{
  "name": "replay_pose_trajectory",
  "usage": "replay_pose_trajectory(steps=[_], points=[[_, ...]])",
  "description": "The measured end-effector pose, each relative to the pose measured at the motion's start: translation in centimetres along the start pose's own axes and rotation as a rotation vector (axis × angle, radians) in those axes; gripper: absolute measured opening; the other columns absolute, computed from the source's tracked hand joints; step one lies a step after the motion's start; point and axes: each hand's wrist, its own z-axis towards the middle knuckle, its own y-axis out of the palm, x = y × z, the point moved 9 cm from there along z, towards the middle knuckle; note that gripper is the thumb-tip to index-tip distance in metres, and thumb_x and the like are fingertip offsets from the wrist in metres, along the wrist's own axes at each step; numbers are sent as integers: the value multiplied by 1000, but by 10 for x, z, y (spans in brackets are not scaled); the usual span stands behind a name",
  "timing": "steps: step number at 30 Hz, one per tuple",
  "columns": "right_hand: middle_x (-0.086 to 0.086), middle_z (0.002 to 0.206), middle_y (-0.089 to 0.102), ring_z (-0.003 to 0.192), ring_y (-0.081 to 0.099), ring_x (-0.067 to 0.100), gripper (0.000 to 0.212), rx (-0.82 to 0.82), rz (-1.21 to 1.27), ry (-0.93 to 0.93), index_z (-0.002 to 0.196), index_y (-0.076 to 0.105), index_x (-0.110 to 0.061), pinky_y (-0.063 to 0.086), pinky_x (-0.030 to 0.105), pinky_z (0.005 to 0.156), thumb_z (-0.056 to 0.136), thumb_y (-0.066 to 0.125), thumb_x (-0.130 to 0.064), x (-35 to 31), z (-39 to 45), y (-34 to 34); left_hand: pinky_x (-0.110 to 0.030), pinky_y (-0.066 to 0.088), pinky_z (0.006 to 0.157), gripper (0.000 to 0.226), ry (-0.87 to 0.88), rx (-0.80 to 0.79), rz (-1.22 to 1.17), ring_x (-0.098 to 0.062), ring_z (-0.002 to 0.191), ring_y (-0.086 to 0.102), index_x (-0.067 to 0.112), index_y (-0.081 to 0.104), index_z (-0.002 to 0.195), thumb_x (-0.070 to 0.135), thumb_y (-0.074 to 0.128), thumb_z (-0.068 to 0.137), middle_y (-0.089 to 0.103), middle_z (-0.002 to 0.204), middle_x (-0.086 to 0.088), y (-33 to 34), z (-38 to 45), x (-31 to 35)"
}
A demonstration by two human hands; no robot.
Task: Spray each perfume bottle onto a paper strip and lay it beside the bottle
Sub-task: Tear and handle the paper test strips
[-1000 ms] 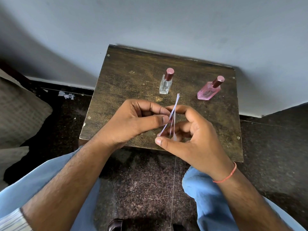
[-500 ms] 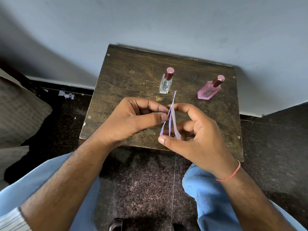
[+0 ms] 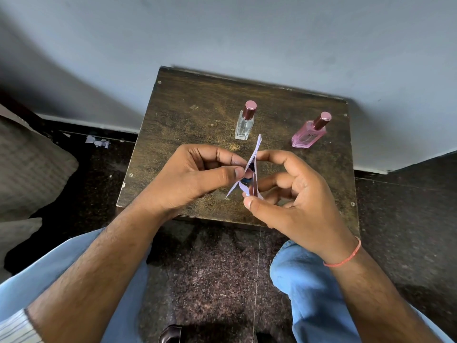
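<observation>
A clear glass perfume bottle point(image 3: 244, 125) with a rose-metal cap stands upright near the middle of the small dark wooden table point(image 3: 193, 115). To its right stands a pink perfume bottle point(image 3: 308, 137) with the same kind of cap. Over the table's front half I hold a small bunch of thin white paper strips point(image 3: 253, 167) upright between both hands. My left hand point(image 3: 197, 177) pinches one strip with thumb and forefinger. My right hand point(image 3: 296, 201) holds the rest of the bunch at top and bottom. The strips fan apart at their lower ends.
The table stands against a pale wall point(image 3: 247, 33). Dark speckled floor point(image 3: 217, 280) lies around it, with scraps of torn paper point(image 3: 97, 142) at the left. A cushion point(image 3: 29, 169) sits at the far left. My knees in blue trousers point(image 3: 311, 293) are in front of the table.
My left thumb and forefinger have pulled one strip a little away from the bunch, so the strips' lower ends spread wider. Both bottles stay where they were.
</observation>
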Motion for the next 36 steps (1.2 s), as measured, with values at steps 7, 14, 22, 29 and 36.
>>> replay_pose_trajectory(steps=[7, 14, 22, 29, 36], points=[[9, 92, 73, 76, 67, 48, 59, 2, 98, 5, 127, 67, -42, 59, 64, 61, 79, 84, -12, -1, 0, 2, -2, 41, 48, 23, 35, -23, -27, 10, 44, 57, -7, 70, 115, -10, 66, 92, 73, 58, 13, 0, 1, -2], [9, 101, 79, 74, 78, 32, 63, -119, 397, 100, 136, 62, -25, 61, 39, 56, 81, 76, 4, 1, -2, 14, -4, 41, 50, 23, 91, -63, -88, 9, 46, 57, -2, 73, 109, -3, 75, 86, 74, 62, 12, 2, 3, -6], [22, 106, 79, 74, 73, 29, 49, -168, 589, 186, 136, 65, -21, 58, 33, 53, 89, 79, -17, -2, -2, 22, -30, 21, 46, 21, 77, -123, -112, -43, 53, 37, 24, 86, 101, 28, 77, 83, 68, 66, -2, 2, 3, -7], [15, 87, 82, 64, 68, 17, 42, -31, 524, 171, 127, 71, -15, 40, 29, 49, 85, 75, -20, -1, 0, 14, -19, 40, 52, 24, 130, -195, -11, -22, 59, 53, 6, 77, 116, 16, 73, 95, 75, 82, -10, 2, -1, -1], [9, 80, 77, 66, 67, 19, 36, -30, 579, 177, 125, 76, -16, 32, 27, 48, 90, 75, -14, 3, 1, 13, -87, 43, 80, 56, 196, -212, -20, -74, 91, 58, 7, 74, 128, 35, 91, 83, 77, 120, -20, -2, 0, 4]])
